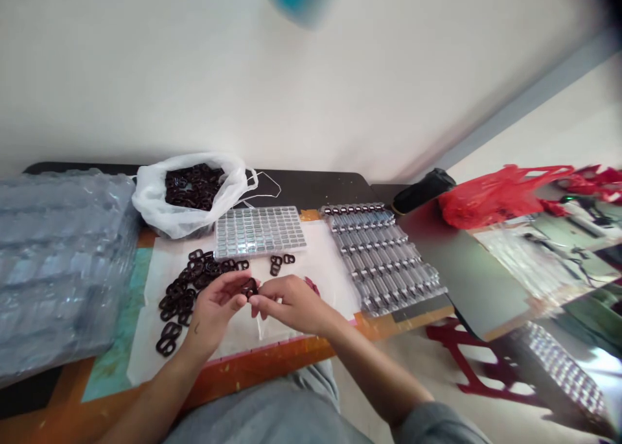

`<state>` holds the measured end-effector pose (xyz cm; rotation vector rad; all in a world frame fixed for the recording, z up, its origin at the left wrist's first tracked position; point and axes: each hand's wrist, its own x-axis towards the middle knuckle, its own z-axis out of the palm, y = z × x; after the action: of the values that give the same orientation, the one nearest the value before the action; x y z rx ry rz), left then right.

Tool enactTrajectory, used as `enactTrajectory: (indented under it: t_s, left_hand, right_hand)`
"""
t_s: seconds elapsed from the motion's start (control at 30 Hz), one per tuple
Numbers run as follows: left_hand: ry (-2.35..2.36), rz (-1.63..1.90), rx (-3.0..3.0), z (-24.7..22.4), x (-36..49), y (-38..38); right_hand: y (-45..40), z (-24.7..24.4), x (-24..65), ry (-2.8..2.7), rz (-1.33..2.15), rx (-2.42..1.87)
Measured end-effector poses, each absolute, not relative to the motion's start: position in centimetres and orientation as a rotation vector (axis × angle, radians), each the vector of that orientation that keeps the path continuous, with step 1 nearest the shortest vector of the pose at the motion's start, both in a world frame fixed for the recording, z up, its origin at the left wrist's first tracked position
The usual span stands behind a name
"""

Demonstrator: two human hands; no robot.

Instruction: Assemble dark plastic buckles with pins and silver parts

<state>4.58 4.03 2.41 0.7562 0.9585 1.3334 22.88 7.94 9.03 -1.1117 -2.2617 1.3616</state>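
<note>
Tabletop (272, 360): running across the lower frame, its orange-brown edge lying nearest.
Left hand (218, 301): part-curled left of lower centre, thumb and fingers closing on one side of a dark piece (249, 288).
Right hand (294, 301): fingers bending inward, tips pinching the same piece from the right; exact contact is hiding behind the fingers.
Dark piece: sitting between both hands, just below the frame's centre and left of it.
Handling: looking light and stiff, probably hard plastic; its glossy surface is suggesting some slip, and thin bars could be snapping under hard bending.
Best hold: thumb and forefinger gripping opposite outer rims, keeping off the openings.
Loose pile (182, 295): similar pieces lying left of the hands.
Gridded tray (260, 231): lying above the hands.
Ridged tray (383, 256): stretching right of centre.
White bag (146, 201): holding more dark pieces, upper left of centre.
Wall (311, 94): filling the upper frame.
</note>
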Motion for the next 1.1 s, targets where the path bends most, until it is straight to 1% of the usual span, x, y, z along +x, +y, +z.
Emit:
enactTrajectory:
  t_s: [0.07,0.13,0.23,0.33,0.5,0.73,0.93,1.03,1.1]
  left_hand:
    - [0.909,1.356,0.72,2.6,4.5,4.6]
    - [0.834,1.389,0.665,2.8,4.4,5.2]
    - [0.735,1.391,0.518,2.9,4.5,6.0]
    - [0.697,1.34,0.35,2.2,4.6,6.4]
    - [0.648,1.322,0.214,0.3,4.3,6.6]
    - [0.642,1.286,0.167,-1.1,4.4,6.3]
    - [0.623,1.25,0.072,-1.4,5.0,6.4]
    - [0.624,1.251,0.043,-1.3,5.2,6.5]
    - [0.633,1.255,0.03,-1.3,5.2,6.5]
  right_hand:
    - [10.3,9.7,23.8,-2.43,1.248,-1.094]
    - [13.4,9.8,24.6,-2.479,1.03,-1.255]
    - [18.7,8.8,25.3,-2.441,0.44,-1.654]
    - [22.9,7.0,25.3,-2.469,0.284,-1.751]
    - [25.5,4.7,25.1,-2.54,0.22,-1.803]
    - [25.8,4.0,25.2,-2.546,0.224,-1.806]
    - [26.1,5.0,25.0,-2.484,0.297,-1.727]
    - [23.7,6.1,24.4,-2.437,0.397,-1.645]
    - [20.7,6.9,23.6,-2.402,0.55,-1.506]
